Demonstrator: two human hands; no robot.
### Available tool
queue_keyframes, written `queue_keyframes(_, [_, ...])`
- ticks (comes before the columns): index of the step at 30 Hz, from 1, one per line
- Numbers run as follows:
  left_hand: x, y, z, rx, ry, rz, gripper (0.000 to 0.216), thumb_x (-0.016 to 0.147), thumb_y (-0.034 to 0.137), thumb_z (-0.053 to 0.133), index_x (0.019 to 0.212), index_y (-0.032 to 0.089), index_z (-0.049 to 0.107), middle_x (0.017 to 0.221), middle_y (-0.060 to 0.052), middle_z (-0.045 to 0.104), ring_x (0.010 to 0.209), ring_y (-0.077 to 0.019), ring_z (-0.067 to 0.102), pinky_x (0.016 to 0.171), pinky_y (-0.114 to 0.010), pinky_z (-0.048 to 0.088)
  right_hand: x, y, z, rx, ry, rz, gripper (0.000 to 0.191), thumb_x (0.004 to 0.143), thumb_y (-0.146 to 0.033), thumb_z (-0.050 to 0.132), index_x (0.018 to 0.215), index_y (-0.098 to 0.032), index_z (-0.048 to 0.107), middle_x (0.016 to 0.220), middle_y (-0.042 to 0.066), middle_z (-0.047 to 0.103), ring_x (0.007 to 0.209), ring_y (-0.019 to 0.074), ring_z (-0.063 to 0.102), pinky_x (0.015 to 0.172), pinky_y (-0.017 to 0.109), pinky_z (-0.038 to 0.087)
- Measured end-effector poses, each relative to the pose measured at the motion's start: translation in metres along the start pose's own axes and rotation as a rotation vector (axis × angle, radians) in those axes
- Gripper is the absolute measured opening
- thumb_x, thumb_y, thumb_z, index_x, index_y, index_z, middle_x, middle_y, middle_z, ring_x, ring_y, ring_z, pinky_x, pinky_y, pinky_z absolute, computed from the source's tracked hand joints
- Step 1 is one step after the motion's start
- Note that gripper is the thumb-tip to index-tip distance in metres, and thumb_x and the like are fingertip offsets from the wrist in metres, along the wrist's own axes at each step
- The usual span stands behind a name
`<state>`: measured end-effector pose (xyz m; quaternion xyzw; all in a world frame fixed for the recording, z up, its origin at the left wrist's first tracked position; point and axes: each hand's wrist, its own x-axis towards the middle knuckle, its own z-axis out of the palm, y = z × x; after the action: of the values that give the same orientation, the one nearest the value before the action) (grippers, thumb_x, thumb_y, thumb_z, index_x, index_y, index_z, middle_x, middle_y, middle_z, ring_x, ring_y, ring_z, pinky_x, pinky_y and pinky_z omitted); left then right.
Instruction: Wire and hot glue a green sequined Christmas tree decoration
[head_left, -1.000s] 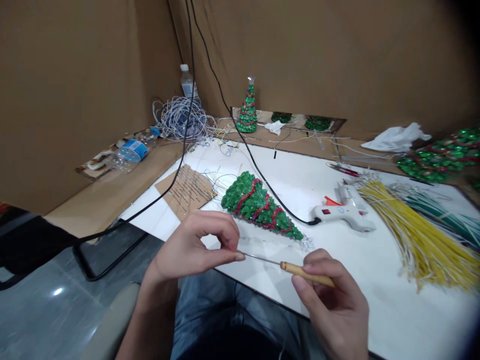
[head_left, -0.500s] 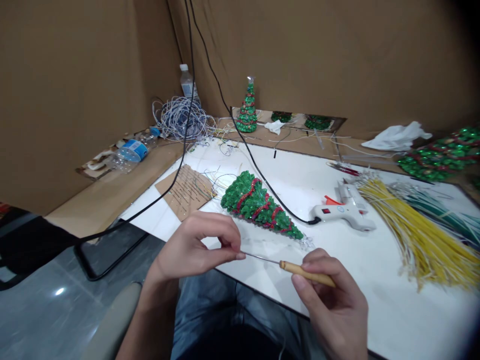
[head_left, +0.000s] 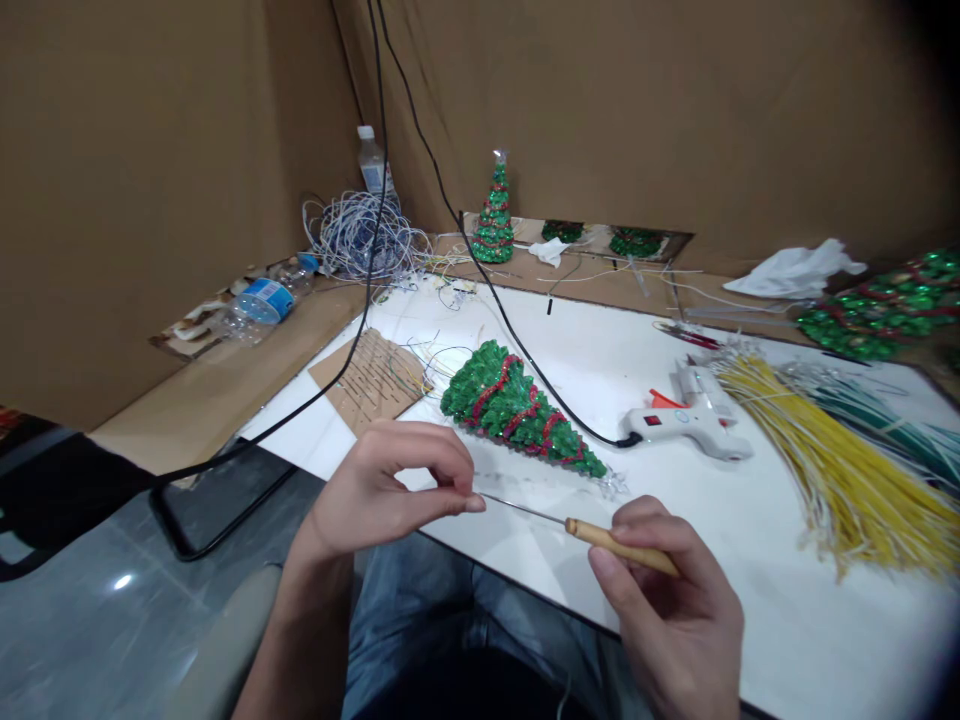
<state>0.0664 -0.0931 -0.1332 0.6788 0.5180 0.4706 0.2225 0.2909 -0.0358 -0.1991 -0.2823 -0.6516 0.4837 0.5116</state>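
My right hand (head_left: 671, 610) grips the wooden handle (head_left: 621, 547) of an awl, whose thin metal shaft (head_left: 525, 510) points left. At the far end of that shaft, the thumb and fingers of my left hand (head_left: 401, 485) are pinched together; whatever sits between the fingertips is too small or hidden to make out. Just beyond both hands, a green beaded Christmas tree (head_left: 517, 410) with red garland lies on its side on the white board (head_left: 780, 600), its clear tip toward the right.
A white glue gun (head_left: 686, 420) lies right of the tree, its black cord (head_left: 517, 335) crossing the board. Bundles of yellow strands (head_left: 840, 470) and green strands (head_left: 877, 410) are at the right. Cardboard (head_left: 367, 380), tangled wire (head_left: 364, 235), bottles and another tree (head_left: 493, 215) stand farther back.
My hands have drawn slightly apart, left hand to the left and right hand to the right. More of the awl's shaft shows between them. The lying tree has stayed in place.
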Motion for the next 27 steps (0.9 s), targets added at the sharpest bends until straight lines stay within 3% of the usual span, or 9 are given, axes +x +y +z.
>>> queue_keyframes(6, [-0.003, 0.001, -0.007, 0.017, 0.016, -0.075, 0.016, 0.084, 0.015, 0.061, 0.071, 0.012, 0.069, 0.063, -0.005, 0.067, 0.058, -0.0112, 0.062, 0.056, -0.019, 0.050, -0.001, -0.002, 0.000, 0.001, 0.018, 0.003, 0.015, 0.080, -0.012, 0.063, 0.087, -0.025, 0.060, 0.074, -0.001, 0.048, 0.064, 0.0115, 0.048, 0.050, 0.023, 0.035])
queue_keyframes(10, [-0.006, 0.000, -0.003, -0.002, -0.016, -0.069, 0.015, 0.077, 0.018, 0.072, 0.090, 0.012, 0.071, 0.070, -0.005, 0.069, 0.061, -0.0117, 0.063, 0.059, -0.020, 0.052, -0.002, -0.002, 0.000, 0.003, 0.000, 0.001, 0.018, 0.079, -0.009, 0.064, 0.087, -0.025, 0.060, 0.077, 0.000, 0.048, 0.064, 0.0112, 0.048, 0.043, 0.020, 0.033])
queue_keyframes(15, [-0.005, -0.002, 0.003, 0.025, -0.083, -0.062, 0.005, 0.079, 0.015, 0.068, 0.075, 0.012, 0.068, 0.069, -0.006, 0.068, 0.064, -0.0128, 0.062, 0.061, -0.023, 0.052, -0.002, -0.002, 0.000, -0.016, -0.019, -0.001, 0.019, 0.079, -0.008, 0.063, 0.086, -0.025, 0.060, 0.081, 0.001, 0.047, 0.062, 0.0103, 0.045, 0.041, 0.019, 0.034])
queue_keyframes(23, [-0.005, 0.000, 0.001, 0.039, -0.028, 0.029, 0.007, 0.076, 0.010, 0.070, 0.070, 0.012, 0.066, 0.063, -0.005, 0.066, 0.061, -0.0124, 0.060, 0.058, -0.023, 0.050, -0.002, -0.001, 0.000, -0.118, 0.007, -0.027, 0.014, 0.083, -0.014, 0.061, 0.090, -0.025, 0.063, 0.082, 0.001, 0.055, 0.072, 0.0122, 0.054, 0.054, 0.020, 0.045])
queue_keyframes(27, [-0.005, 0.001, 0.001, 0.048, -0.024, 0.045, 0.008, 0.076, 0.010, 0.070, 0.070, 0.013, 0.066, 0.063, -0.004, 0.066, 0.060, -0.0123, 0.060, 0.058, -0.022, 0.050, -0.002, -0.001, 0.000, -0.160, 0.013, 0.012, 0.015, 0.083, -0.017, 0.061, 0.094, -0.026, 0.063, 0.085, 0.001, 0.056, 0.071, 0.0117, 0.055, 0.051, 0.019, 0.044])
